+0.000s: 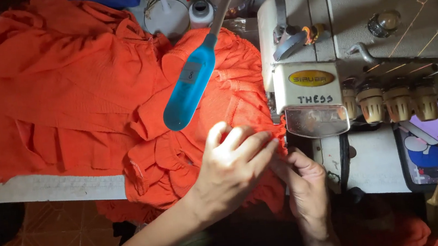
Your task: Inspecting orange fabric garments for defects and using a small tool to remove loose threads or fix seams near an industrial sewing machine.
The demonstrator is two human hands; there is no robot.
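Both hands are down on the orange fabric [91, 93], right in front of the sewing machine [330, 46]. The left hand [234, 167] lies flat on the cloth, fingers together and stretched toward the machine's foot. The right hand [307, 184] is tucked just beside it, fingers curled and pinched on the fabric's edge — touching the left fingertips. Above, a blue lamp [189, 88] hangs over the heap, which spills across the table [58, 189].

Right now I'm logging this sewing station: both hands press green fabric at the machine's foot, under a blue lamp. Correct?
Not quite. The head view shows orange fabric, not green. The left hand and right hand do press it beside the overlock sewing machine, under the blue gooseneck lamp.
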